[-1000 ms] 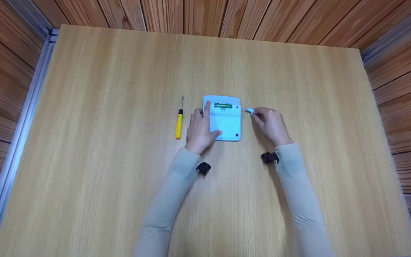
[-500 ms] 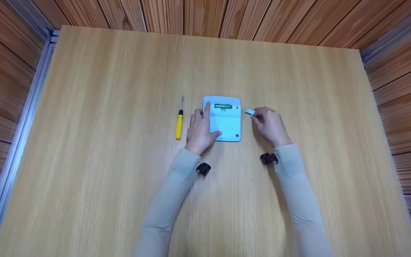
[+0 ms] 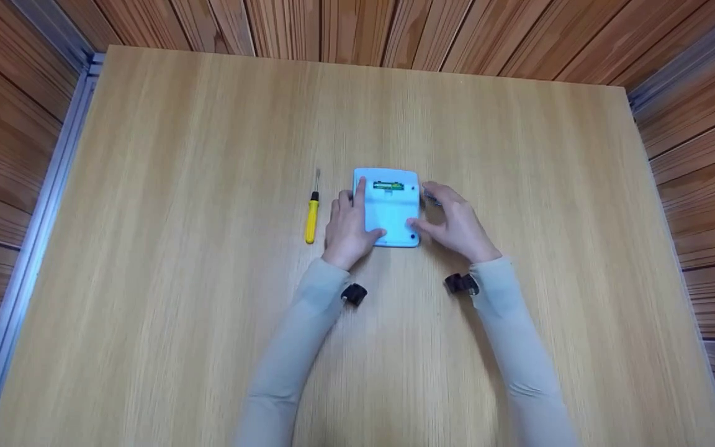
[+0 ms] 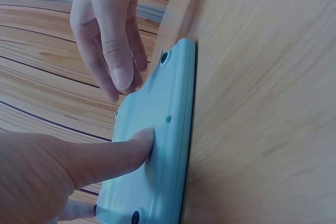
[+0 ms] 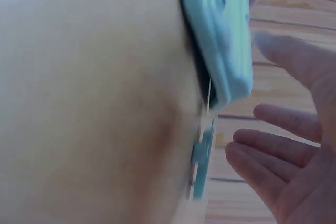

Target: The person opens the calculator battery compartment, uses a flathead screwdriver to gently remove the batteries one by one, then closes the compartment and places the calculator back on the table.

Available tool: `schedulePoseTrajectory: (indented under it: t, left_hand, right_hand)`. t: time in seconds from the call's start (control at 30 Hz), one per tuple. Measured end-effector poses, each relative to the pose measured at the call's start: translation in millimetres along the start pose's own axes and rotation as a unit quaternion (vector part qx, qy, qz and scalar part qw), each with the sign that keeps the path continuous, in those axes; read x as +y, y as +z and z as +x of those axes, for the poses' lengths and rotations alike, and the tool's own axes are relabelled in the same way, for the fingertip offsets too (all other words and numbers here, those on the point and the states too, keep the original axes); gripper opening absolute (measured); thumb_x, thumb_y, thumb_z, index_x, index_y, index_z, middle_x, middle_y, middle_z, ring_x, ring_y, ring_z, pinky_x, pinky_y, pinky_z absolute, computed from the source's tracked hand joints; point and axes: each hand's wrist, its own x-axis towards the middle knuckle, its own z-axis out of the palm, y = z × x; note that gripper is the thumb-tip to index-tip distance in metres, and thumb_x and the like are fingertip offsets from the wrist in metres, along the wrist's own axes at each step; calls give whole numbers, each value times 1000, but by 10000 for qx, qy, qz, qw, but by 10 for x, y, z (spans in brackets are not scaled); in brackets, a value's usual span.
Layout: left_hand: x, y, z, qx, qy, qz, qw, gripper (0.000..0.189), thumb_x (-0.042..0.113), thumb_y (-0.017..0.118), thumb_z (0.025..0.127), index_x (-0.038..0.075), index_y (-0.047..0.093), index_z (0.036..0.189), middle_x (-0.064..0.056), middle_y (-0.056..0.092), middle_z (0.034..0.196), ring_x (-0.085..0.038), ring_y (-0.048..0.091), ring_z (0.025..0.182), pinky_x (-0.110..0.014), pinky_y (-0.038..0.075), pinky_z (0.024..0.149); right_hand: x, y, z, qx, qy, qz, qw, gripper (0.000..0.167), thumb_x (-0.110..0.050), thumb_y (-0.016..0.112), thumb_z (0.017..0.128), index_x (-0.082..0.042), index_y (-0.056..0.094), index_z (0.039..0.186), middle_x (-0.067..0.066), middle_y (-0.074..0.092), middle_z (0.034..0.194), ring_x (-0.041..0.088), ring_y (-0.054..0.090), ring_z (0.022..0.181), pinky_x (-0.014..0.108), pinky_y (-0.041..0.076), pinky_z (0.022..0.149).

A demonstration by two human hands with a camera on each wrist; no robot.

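A light-blue calculator [image 3: 400,214] lies back side up on the table, with a green battery [image 3: 388,185] showing in its uncovered compartment. My left hand [image 3: 349,228] rests on its left side, the index finger straight along the back and the thumb pressing near the lower edge. Fingers spread and holding nothing, my right hand [image 3: 462,225] hovers at the calculator's right side, its thumb tip overlapping that edge in the head view. Under those fingers, the small blue battery cover [image 5: 202,166] lies on the table beside the calculator, partly hidden from the head camera.
Left of my left hand lies a yellow-handled screwdriver [image 3: 312,214], its metal tip pointing away from me. The wooden table [image 3: 208,310] is bordered by wood-plank walls [image 3: 351,28] at the back and sides, with a metal rail [image 3: 35,217] on the left.
My right hand has let go of the battery cover beside the calculator, opened its fingers and moved slightly left toward the calculator. The left hand and calculator have stayed in place.
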Motion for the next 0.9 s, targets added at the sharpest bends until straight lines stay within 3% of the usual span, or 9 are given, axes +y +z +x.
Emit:
schedulePoseTrajectory:
  t: [0.2,0.47,0.9]
  left_hand:
    - [-1,5,1,23,59,48,10000,100,32,76,82,19,10,155,-16,34,145,-27,39,127,-37,49,90]
    - [3,-1,-1,23,85,63,9999,98,33,75,83,19,10,155,-16,34,145,-27,40,125,-37,50,90]
    - [-6,-13,-2,-36,54,111,9999,99,33,75,82,18,10,155,-17,34,145,-28,40,126,-37,50,89]
  right_hand:
    - [-75,98,10,-542,136,7,9984,94,-49,72,81,-17,22,154,15,19,158,33,21,145,50,25,115]
    - [-115,197,10,-701,231,120,9972,102,-49,74,79,-23,12,155,13,6,161,37,14,146,52,25,114]
    - [-203,251,-3,-858,459,342,9947,109,-39,78,78,-22,3,156,14,-4,161,38,8,146,51,23,115]
